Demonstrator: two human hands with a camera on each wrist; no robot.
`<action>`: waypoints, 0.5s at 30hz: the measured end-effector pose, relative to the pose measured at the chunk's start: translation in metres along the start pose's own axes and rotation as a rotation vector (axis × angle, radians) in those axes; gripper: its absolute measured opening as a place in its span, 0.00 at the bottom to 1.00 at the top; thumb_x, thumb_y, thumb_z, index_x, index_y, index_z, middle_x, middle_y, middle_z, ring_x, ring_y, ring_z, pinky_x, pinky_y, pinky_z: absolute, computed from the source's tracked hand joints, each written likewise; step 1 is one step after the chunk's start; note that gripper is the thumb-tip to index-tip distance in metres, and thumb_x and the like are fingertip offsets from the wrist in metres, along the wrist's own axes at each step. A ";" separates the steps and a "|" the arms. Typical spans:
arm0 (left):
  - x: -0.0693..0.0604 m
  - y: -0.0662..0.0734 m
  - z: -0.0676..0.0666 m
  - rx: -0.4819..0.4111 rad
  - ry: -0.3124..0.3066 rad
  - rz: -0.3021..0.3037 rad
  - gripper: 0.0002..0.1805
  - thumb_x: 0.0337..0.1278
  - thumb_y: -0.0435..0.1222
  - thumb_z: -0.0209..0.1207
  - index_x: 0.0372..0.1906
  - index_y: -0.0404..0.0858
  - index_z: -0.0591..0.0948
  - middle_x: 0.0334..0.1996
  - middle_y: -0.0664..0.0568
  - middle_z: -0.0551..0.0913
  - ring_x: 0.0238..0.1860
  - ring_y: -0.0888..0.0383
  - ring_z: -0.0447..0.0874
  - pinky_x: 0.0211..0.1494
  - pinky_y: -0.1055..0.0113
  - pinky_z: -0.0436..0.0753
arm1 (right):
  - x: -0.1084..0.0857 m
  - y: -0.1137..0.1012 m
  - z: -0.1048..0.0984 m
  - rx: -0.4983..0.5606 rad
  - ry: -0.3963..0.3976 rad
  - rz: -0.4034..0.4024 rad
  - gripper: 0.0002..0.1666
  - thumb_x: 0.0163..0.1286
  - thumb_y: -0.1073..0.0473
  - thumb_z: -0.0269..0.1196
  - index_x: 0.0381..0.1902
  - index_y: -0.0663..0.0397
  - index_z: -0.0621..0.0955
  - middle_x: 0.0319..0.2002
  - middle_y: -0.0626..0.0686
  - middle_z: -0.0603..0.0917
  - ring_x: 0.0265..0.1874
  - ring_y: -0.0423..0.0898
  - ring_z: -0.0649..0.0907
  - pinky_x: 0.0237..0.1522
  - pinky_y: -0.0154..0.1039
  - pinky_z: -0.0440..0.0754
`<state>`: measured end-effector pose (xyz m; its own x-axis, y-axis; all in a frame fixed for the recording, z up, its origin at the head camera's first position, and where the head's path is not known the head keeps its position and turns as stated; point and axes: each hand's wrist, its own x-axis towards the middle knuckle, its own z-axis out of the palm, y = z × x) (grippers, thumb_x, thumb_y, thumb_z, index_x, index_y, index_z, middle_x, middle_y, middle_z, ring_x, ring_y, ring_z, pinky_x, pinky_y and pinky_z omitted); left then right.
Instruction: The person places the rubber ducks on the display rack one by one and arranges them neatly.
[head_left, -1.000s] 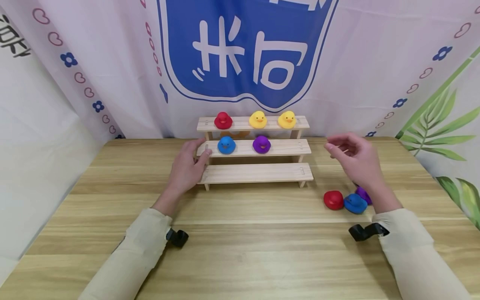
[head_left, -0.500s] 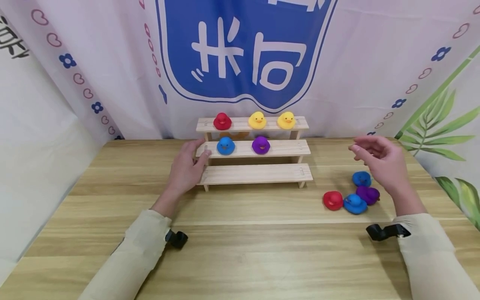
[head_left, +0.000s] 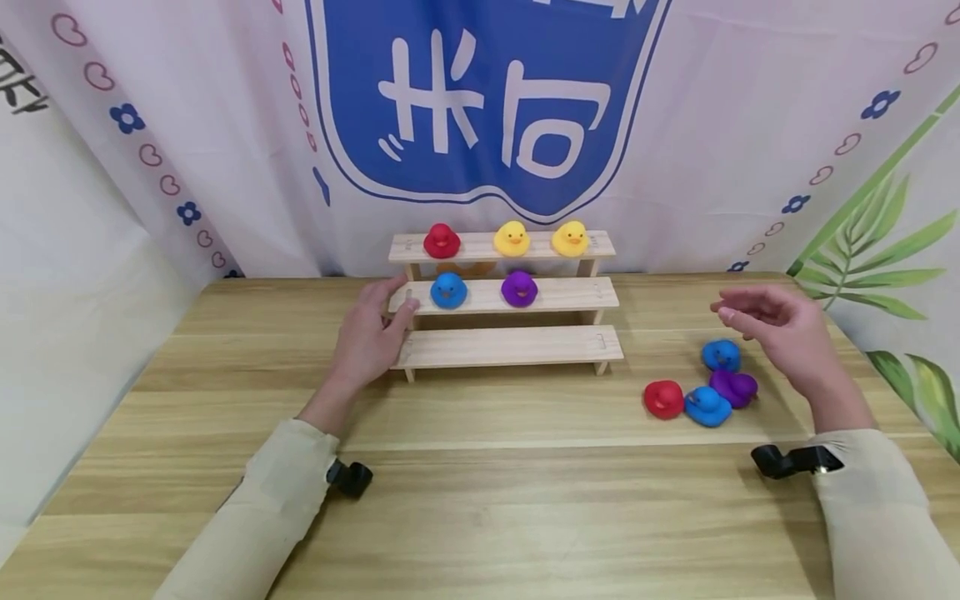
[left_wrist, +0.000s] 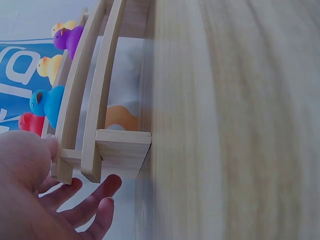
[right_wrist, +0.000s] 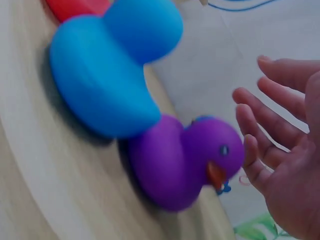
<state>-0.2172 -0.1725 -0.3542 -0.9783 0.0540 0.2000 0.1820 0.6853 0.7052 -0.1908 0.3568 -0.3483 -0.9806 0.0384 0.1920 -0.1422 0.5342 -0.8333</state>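
Head view: left fingers (head_left: 386, 289) round end of shelf (head_left: 510, 343), right fingers (head_left: 752, 295) loose near blue duck (head_left: 722, 356) and table edge (head_left: 902, 408)

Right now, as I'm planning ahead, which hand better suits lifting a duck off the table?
Probably the right hand, empty near the loose purple duck; the left hand holds the shelf.

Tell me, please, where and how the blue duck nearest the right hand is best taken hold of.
I would bring the right hand down from above and pinch the blue duck by its rounded body, across left and right: in the head view both those sides look free, while the purple duck crowds its near side.
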 end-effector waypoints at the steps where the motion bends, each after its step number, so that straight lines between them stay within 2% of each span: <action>1: 0.000 0.000 0.000 -0.001 0.000 -0.001 0.31 0.83 0.48 0.52 0.80 0.37 0.67 0.78 0.37 0.68 0.71 0.38 0.74 0.76 0.39 0.74 | -0.001 0.002 -0.002 -0.010 -0.019 0.007 0.18 0.77 0.56 0.67 0.62 0.52 0.83 0.44 0.22 0.88 0.43 0.26 0.86 0.42 0.23 0.83; 5: -0.001 0.000 -0.001 0.003 -0.001 -0.007 0.31 0.84 0.48 0.51 0.81 0.38 0.67 0.79 0.37 0.68 0.76 0.37 0.70 0.79 0.39 0.70 | -0.003 0.010 -0.009 -0.003 -0.103 0.019 0.16 0.77 0.58 0.67 0.61 0.51 0.84 0.46 0.25 0.89 0.44 0.26 0.86 0.44 0.22 0.83; 7: -0.001 0.001 -0.001 0.005 -0.002 -0.009 0.31 0.84 0.48 0.51 0.81 0.38 0.67 0.79 0.37 0.68 0.76 0.37 0.69 0.80 0.38 0.69 | -0.004 0.015 -0.012 -0.006 -0.149 0.028 0.17 0.78 0.58 0.66 0.62 0.53 0.83 0.46 0.26 0.89 0.45 0.26 0.86 0.45 0.21 0.82; 11: -0.001 0.000 -0.001 0.007 0.001 -0.010 0.31 0.84 0.48 0.51 0.81 0.38 0.67 0.78 0.37 0.68 0.75 0.37 0.70 0.79 0.39 0.70 | -0.007 0.021 -0.018 -0.078 -0.225 0.079 0.24 0.78 0.54 0.66 0.67 0.57 0.79 0.48 0.23 0.86 0.48 0.24 0.83 0.48 0.18 0.77; 15: -0.002 0.001 0.000 0.005 0.000 -0.004 0.31 0.83 0.48 0.51 0.80 0.38 0.67 0.78 0.37 0.68 0.76 0.37 0.69 0.80 0.39 0.69 | -0.008 0.024 -0.020 -0.145 -0.262 0.122 0.30 0.76 0.51 0.69 0.70 0.58 0.77 0.50 0.22 0.84 0.51 0.25 0.79 0.49 0.19 0.74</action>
<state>-0.2154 -0.1725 -0.3539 -0.9791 0.0514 0.1968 0.1775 0.6890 0.7027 -0.1835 0.3861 -0.3597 -0.9932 -0.0990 -0.0610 -0.0189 0.6545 -0.7558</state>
